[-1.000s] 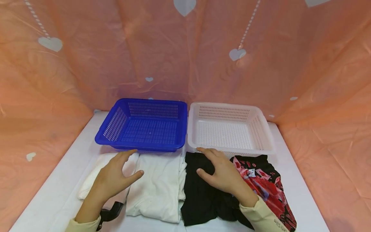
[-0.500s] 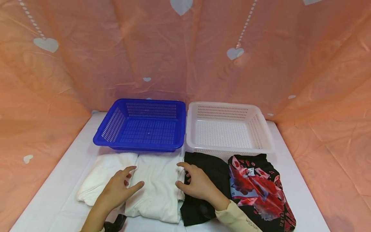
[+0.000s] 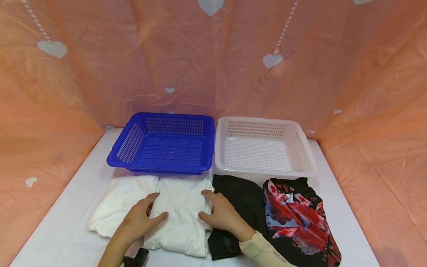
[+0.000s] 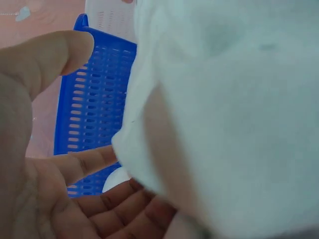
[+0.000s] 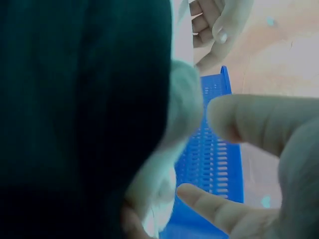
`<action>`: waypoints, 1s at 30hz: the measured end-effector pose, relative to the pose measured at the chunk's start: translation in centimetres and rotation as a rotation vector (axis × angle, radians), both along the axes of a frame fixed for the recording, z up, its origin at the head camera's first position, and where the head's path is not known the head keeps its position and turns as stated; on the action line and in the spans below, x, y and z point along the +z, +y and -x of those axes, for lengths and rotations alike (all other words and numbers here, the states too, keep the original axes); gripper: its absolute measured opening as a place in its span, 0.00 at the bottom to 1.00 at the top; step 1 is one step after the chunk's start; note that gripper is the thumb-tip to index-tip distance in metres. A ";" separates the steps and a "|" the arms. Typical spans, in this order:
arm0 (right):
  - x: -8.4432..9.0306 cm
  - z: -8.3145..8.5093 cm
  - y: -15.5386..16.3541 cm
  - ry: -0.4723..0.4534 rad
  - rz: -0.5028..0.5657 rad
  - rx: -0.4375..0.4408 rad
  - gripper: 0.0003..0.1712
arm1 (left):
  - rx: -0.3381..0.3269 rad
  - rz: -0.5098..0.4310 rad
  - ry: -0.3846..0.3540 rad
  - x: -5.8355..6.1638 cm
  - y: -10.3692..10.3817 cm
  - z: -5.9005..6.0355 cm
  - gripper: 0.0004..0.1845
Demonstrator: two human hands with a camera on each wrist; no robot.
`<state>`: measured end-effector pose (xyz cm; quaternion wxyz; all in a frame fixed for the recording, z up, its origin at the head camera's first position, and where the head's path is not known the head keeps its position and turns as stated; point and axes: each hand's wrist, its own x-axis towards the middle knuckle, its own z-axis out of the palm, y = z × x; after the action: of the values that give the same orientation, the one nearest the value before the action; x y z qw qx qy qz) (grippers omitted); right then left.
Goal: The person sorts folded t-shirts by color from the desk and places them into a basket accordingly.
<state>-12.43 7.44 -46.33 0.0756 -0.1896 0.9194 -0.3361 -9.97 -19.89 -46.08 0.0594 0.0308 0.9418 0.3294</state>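
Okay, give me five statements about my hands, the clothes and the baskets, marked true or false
The blue basket stands left of the white basket. True.
The garment at the row's right end is plain white. False: a red-patterned black garment lies there.
The left hand and right hand are at opposite sides of the inner white garment. True.
The hands touch each other. False: they are apart.
An all-black garment lies right of the inner white garment. True.
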 end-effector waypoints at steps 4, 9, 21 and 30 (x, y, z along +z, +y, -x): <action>-0.2 -0.1 -0.6 -0.010 -0.001 -0.010 0.34 | 0.001 0.009 0.000 -0.4 0.4 -0.3 0.45; -0.1 -0.2 -1.3 -0.033 -0.002 -0.024 0.34 | 0.042 -0.017 -0.006 -0.7 1.0 -0.6 0.46; -0.9 -0.5 -2.4 -0.051 0.019 -0.076 0.31 | 0.072 -0.097 -0.017 -1.9 2.2 -0.7 0.45; -1.3 0.2 -2.0 -0.140 0.184 -0.044 0.27 | 0.112 -0.193 0.000 -1.8 2.1 -0.9 0.38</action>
<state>-12.64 5.42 -47.59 0.1145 -0.1518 0.8811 -0.4330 -9.04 -17.76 -47.88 0.0377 -0.0162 0.9059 0.4216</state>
